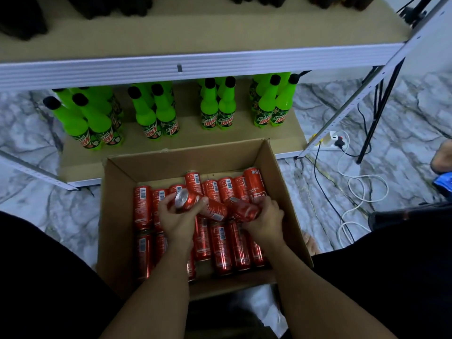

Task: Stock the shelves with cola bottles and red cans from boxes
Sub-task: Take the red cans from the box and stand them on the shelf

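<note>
Two red cans are held above the box: left can in left-hand fingers, right can under right-hand fingers. Slippage is judged likely through one-handed grips.

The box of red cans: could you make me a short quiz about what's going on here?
1. True or false: the left hand holds a red can.
2. What stands on the bottom shelf? A) green bottles B) red cans C) nothing
3. Fill in: the right hand grips a second can over the cardboard ____.

Key: 1 true; 2 A; 3 box.
</note>
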